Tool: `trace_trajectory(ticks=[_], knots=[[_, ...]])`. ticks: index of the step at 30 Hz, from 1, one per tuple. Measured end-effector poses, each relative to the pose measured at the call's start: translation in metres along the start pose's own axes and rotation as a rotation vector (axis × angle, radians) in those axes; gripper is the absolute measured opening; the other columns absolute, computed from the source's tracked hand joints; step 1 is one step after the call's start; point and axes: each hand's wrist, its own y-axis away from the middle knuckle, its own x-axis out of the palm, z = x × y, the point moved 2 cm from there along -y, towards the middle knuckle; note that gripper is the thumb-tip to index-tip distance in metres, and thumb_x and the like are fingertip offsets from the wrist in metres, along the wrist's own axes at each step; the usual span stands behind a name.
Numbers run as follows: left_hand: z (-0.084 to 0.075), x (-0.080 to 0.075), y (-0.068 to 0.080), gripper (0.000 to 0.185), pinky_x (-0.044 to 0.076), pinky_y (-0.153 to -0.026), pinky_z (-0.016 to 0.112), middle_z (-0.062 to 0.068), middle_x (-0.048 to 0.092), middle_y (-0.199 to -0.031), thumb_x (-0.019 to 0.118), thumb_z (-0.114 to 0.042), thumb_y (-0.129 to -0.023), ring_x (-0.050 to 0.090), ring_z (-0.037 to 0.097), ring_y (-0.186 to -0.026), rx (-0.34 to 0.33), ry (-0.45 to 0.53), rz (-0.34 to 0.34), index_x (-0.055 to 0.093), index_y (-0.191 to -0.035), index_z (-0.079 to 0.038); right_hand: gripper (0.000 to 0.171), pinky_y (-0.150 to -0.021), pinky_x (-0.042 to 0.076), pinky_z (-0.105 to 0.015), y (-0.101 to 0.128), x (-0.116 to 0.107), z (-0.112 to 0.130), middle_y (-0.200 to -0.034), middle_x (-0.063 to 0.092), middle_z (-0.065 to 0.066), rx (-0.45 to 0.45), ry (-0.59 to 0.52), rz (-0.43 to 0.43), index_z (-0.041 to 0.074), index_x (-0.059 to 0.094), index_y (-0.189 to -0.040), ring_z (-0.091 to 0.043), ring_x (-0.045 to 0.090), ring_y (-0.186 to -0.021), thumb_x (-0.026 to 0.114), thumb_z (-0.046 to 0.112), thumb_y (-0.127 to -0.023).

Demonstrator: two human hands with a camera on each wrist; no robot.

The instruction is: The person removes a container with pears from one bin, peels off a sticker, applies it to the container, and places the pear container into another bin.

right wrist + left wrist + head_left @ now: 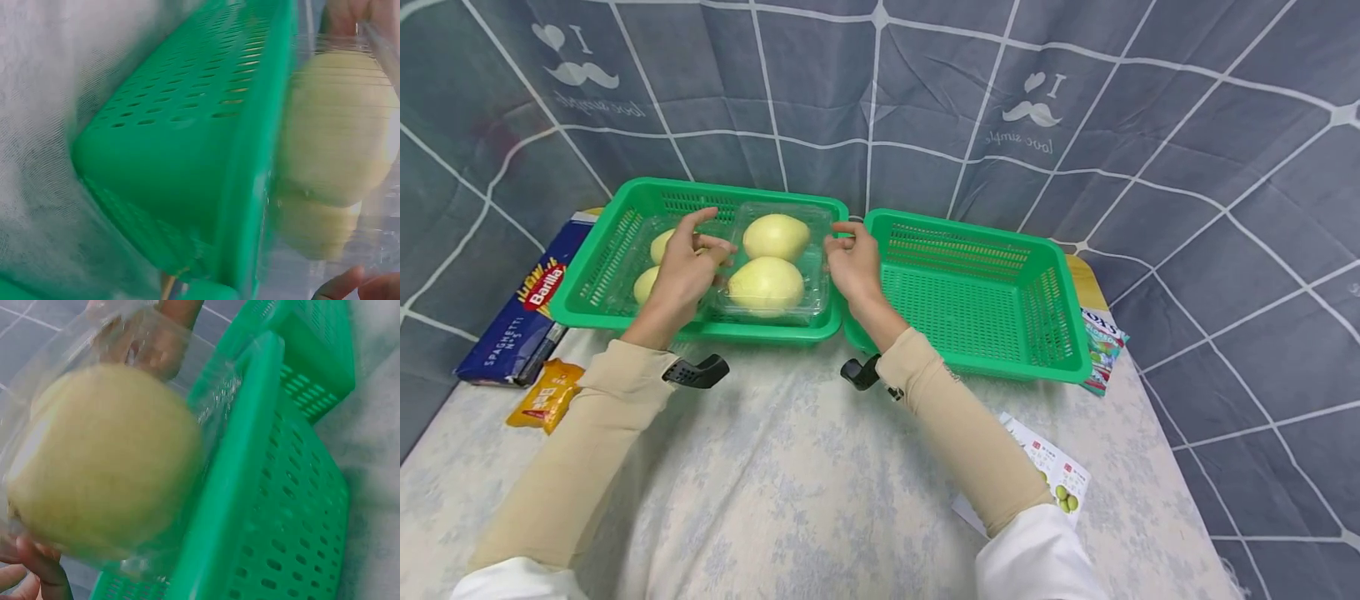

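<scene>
Holding a clear plastic clamshell [772, 265] with two pale yellow fruits [767, 286] over the left green basket [597, 275]: left hand [682, 271] grips its left edge with curled fingers, right hand [852, 265] pinches its right edge. Second clamshell [647, 265] lies beside it in that basket. Right green basket [1045, 321] adjoins. Spaghetti box [527, 308] left on table.

A pale yellow fruit [103, 459] is seen inside a clear plastic box [134, 337], held above the green basket [275, 506]. Fingers [44, 569] are pressed against the box's near-left edge.
</scene>
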Motion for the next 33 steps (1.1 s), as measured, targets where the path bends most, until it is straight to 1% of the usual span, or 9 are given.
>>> trace_trajectory(ticks=[4, 6, 10, 15, 18, 20, 22, 27, 33], knots=[[-0.006, 0.000, 0.008, 0.060, 0.051, -0.062, 0.021, -0.006, 0.051, -0.109, 0.040, -0.019, -0.108, 0.053, 0.005, -0.088, 0.008, 0.046, 0.050, 0.015, -0.162, -0.022, 0.037, -0.069, 0.052, -0.025, 0.007, -0.008, 0.005, -0.100, 0.057, -0.004, 0.010, -0.035, 0.026, 0.011, 0.053, -0.142, -0.012, 0.056, -0.072, 0.052, 0.018, -0.105], [-0.009, 0.000, 0.012, 0.059, 0.051, -0.061, 0.021, -0.007, 0.052, -0.109, 0.041, -0.019, -0.107, 0.054, 0.005, -0.086, 0.017, 0.063, 0.063, 0.017, -0.162, -0.023, 0.038, -0.067, 0.051, -0.023, 0.011, -0.013, 0.008, -0.100, 0.056, -0.003, 0.005, -0.060, 0.043, 0.011, 0.051, -0.143, -0.011, 0.053, -0.066, 0.051, 0.018, -0.106], [-0.014, 0.001, 0.019, 0.059, 0.050, -0.059, 0.022, -0.007, 0.052, -0.107, 0.041, -0.017, -0.107, 0.053, 0.007, -0.085, 0.038, 0.100, 0.083, 0.019, -0.161, -0.022, 0.039, -0.064, 0.049, -0.021, 0.018, -0.022, 0.013, -0.101, 0.054, -0.002, -0.015, -0.101, 0.068, 0.009, 0.049, -0.144, -0.011, 0.051, -0.065, 0.051, 0.018, -0.106], [-0.019, 0.001, 0.033, 0.059, 0.050, -0.056, 0.023, -0.005, 0.054, -0.104, 0.044, -0.015, -0.106, 0.053, 0.009, -0.082, 0.058, 0.191, 0.108, 0.022, -0.160, -0.022, 0.040, -0.064, 0.050, -0.022, 0.029, -0.029, 0.016, -0.102, 0.055, -0.002, -0.029, -0.083, 0.083, 0.012, 0.048, -0.146, -0.011, 0.051, -0.066, 0.050, 0.018, -0.106], [-0.021, 0.001, 0.040, 0.058, 0.048, -0.053, 0.024, -0.003, 0.055, -0.100, 0.046, -0.014, -0.105, 0.053, 0.010, -0.079, 0.061, 0.287, 0.129, 0.025, -0.158, -0.020, 0.040, -0.064, 0.050, -0.023, 0.036, -0.033, 0.016, -0.092, 0.054, 0.000, -0.032, -0.091, 0.096, 0.014, 0.049, -0.146, -0.011, 0.051, -0.066, 0.051, 0.018, -0.106], [-0.022, 0.002, 0.045, 0.058, 0.047, -0.051, 0.025, -0.004, 0.056, -0.097, 0.048, -0.013, -0.104, 0.052, 0.011, -0.077, 0.062, 0.327, 0.141, 0.026, -0.158, -0.020, 0.040, -0.063, 0.049, -0.023, 0.041, -0.036, 0.015, -0.086, 0.052, 0.001, -0.024, -0.104, 0.107, 0.015, 0.047, -0.146, -0.012, 0.050, -0.065, 0.051, 0.018, -0.106], [-0.023, 0.002, 0.048, 0.060, 0.047, -0.050, 0.026, -0.004, 0.057, -0.095, 0.049, -0.013, -0.104, 0.052, 0.011, -0.074, 0.060, 0.353, 0.159, 0.026, -0.158, -0.020, 0.043, -0.063, 0.049, -0.024, 0.047, -0.038, 0.013, -0.083, 0.051, 0.001, -0.012, -0.116, 0.125, 0.017, 0.044, -0.148, -0.013, 0.049, -0.065, 0.050, 0.017, -0.106], [-0.020, 0.000, 0.060, 0.064, 0.048, -0.051, 0.027, -0.005, 0.057, -0.097, 0.049, -0.015, -0.105, 0.053, 0.010, -0.073, 0.033, 0.298, 0.211, 0.018, -0.161, -0.020, 0.049, -0.065, 0.049, -0.026, 0.060, -0.043, 0.006, -0.084, 0.050, 0.001, 0.037, -0.166, 0.190, 0.021, 0.037, -0.153, -0.013, 0.048, -0.067, 0.048, 0.016, -0.106], [-0.009, 0.003, 0.076, 0.067, 0.050, -0.052, 0.028, -0.008, 0.060, -0.092, 0.049, -0.016, -0.106, 0.055, 0.009, -0.069, -0.011, 0.318, 0.300, 0.013, -0.162, -0.010, 0.048, -0.066, 0.046, -0.027, 0.075, -0.052, -0.004, -0.082, 0.048, 0.001, 0.138, -0.277, 0.269, 0.024, 0.041, -0.150, -0.013, 0.048, -0.068, 0.052, 0.017, -0.104]])
